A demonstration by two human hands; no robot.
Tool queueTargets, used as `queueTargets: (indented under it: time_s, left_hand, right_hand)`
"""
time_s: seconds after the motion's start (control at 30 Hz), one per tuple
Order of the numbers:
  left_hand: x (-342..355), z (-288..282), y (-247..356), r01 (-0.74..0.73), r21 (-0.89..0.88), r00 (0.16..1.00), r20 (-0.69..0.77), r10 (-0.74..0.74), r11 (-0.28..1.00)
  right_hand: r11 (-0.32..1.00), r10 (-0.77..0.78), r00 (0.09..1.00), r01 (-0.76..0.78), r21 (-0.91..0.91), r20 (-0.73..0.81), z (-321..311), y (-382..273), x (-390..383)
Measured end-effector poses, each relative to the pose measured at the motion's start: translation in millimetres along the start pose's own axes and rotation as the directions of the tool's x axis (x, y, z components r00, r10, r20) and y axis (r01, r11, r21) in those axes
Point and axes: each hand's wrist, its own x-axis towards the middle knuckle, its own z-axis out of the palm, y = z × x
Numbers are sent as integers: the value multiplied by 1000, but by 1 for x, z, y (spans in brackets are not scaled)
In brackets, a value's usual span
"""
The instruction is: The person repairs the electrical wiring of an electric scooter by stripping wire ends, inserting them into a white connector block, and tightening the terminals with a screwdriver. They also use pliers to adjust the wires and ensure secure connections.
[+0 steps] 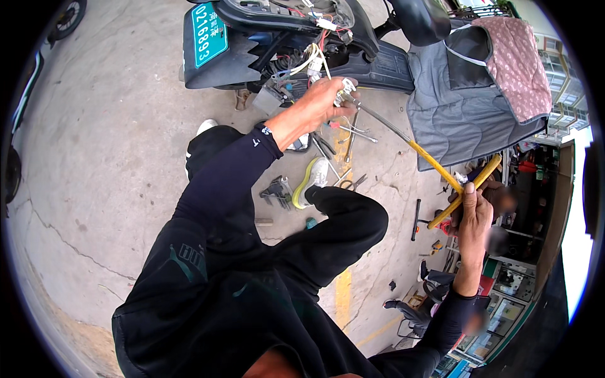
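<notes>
My right hand is wrapped round the crossbar of a T-handle wrench with a yellow grip and a metal shaft. The shaft slants up and left to my left hand. There the fingers are closed round a small whitish metal part at the shaft's tip. Whether the tip sits inside that part, I cannot tell. Just beyond my left hand, loose wires and white connectors hang from the opened body of an electric scooter. A grey box-shaped part stands beside them.
A padded grey and pink leg cover drapes over the scooter's right end. Scissors, other hand tools and a black T-handle tool lie on the concrete. A dark bracket lies near my shoe. People and shopfronts are at the right.
</notes>
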Motion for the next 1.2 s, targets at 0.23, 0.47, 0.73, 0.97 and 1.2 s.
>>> queueTargets:
  time_s: [0.23, 0.47, 0.73, 0.97, 1.2]
  left_hand:
    - [3, 0, 1, -29, -12, 1000, -2, 29, 1000]
    - [5, -1, -7, -4, -51, 999, -47, 2, 999]
    - [2, -8, -6, -43, 0, 999, -19, 43, 999]
    - [4, -1, -5, 2, 19, 999, -52, -1, 1000]
    - [6, -5, -4, 52, 32, 997, -54, -50, 998]
  right_hand:
    - [961, -71, 966, 134, 243, -250, 26, -6, -6]
    - [399, -779, 627, 522, -754, 23, 25, 9, -16]
    - [918, -19, 998, 38, 395, -53, 19, 13, 12]
    - [956, -294, 827, 268, -123, -480, 34, 10, 0]
    - [572, -697, 714, 496, -653, -68, 13, 10, -5]
